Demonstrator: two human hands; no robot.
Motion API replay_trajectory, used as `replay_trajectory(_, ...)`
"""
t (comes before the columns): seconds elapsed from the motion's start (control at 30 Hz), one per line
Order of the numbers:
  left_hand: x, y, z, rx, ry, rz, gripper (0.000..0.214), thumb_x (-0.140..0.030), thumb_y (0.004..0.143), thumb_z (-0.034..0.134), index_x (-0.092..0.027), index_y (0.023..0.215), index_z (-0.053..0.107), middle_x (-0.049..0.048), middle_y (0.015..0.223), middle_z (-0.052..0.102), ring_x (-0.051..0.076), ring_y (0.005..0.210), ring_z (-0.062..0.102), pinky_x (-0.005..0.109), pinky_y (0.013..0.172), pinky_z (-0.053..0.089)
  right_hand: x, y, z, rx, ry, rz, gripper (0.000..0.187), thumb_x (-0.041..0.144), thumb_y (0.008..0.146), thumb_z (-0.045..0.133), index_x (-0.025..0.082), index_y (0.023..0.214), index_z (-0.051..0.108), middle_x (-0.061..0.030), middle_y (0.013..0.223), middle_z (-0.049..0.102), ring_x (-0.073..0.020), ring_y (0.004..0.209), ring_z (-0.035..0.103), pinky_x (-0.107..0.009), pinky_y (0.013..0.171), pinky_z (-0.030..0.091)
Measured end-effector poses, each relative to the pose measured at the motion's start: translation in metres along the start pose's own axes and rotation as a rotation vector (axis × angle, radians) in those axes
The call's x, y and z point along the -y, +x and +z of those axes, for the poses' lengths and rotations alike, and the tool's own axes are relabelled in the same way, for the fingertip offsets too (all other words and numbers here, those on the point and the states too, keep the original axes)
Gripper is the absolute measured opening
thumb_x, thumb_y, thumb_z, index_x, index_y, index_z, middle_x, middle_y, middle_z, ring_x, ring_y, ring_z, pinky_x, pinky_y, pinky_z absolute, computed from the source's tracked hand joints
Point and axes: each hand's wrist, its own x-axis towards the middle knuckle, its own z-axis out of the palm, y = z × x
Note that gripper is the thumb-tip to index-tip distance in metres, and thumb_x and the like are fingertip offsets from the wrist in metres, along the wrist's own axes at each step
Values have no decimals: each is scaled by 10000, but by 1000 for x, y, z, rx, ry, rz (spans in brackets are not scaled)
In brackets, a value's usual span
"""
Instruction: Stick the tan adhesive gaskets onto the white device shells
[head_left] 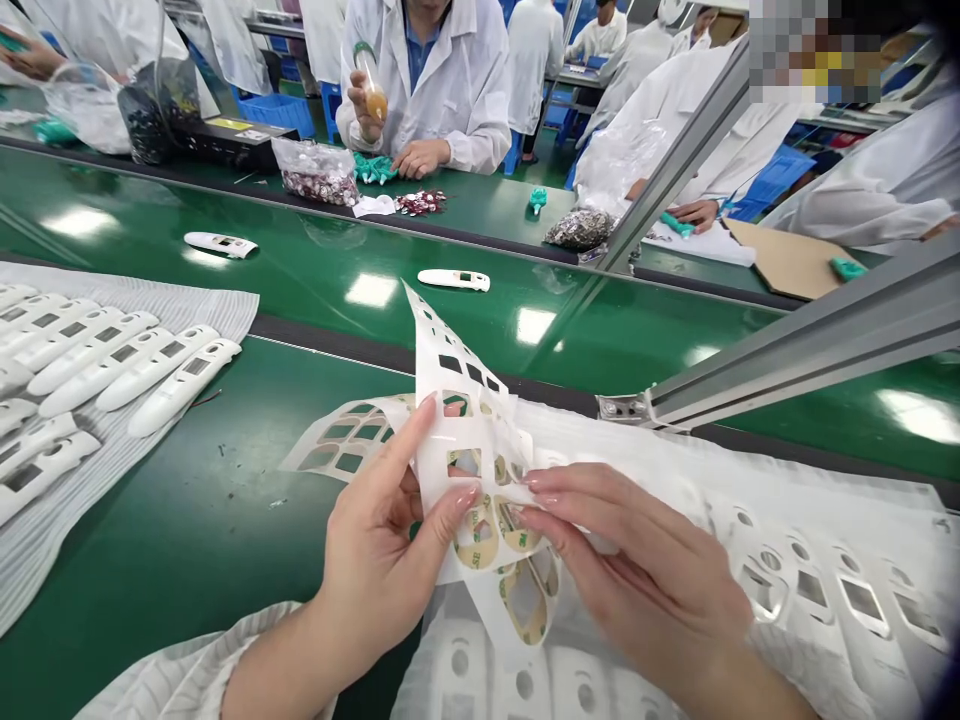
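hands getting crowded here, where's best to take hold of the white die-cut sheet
Pinch the raised pointed flap of the white die-cut sheet, probably coming from above on the far side. It curls up clear of the left hand and right hand, and its solid edge gives a firm hold, while lower down the tan-rimmed openings crowd the fingers.

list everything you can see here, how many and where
die-cut label sheet: 1, white with gold-ringed windows, between the hands
plastic casings: about a dozen, white, on cloth at left
striped cloth: 1, pale grey, left
loose casings: 2, white, on far belt
conveyor belts: 2, green, near and far
aluminium rail: 1, grey, right
bags of parts: at least 3, clear, far bench
co-workers: several, white coats, beyond belts
left hand: 1, pinching sheet
right hand: 1, pinching sheet
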Motion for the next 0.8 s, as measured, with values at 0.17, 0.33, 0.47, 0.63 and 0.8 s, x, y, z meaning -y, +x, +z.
replay_trajectory(0.17,1,-3,-1,4,27,-12,642,-137,819,694,-338,1388,475,71,1333,612,223,1019,692,308,813,631,-1,3,0,-8,-124,-35,312,-53,736,654,209,901,697,-50,812,710,-182,718,646,-329,575,554)
replay_trajectory(0.33,1,-7,-3,-4,139,39,676,-128,810,700,-345,1402,455,66,1395,556,255,1114,648,328,857,620,3,3,2,4,-122,11,292,-19,745,684,215,919,682,-33,768,699,-169,692,628,-317,571,536)
replay_trajectory(0.47,2,-7,-3,7,212,97,711,-115,809,695,-359,1419,425,57,1394,559,251,1129,635,315,850,619,6,2,4,22,-127,62,250,-11,750,687,202,879,673,-35,754,678,-158,691,610,-298,560,520)
replay_trajectory(0.63,3,-7,-2,9,286,138,714,-129,809,698,-357,1424,418,62,1349,598,217,1017,668,296,791,625,4,4,1,33,-154,46,240,-20,769,650,209,842,654,-30,775,668,-160,729,616,-294,591,534)
replay_trajectory(0.8,5,-6,-5,-12,334,151,692,-152,812,695,-350,1419,430,34,1311,627,180,908,679,267,749,617,15,-6,-10,192,-346,-131,217,31,843,572,197,952,660,-66,877,670,-208,820,628,-341,685,558)
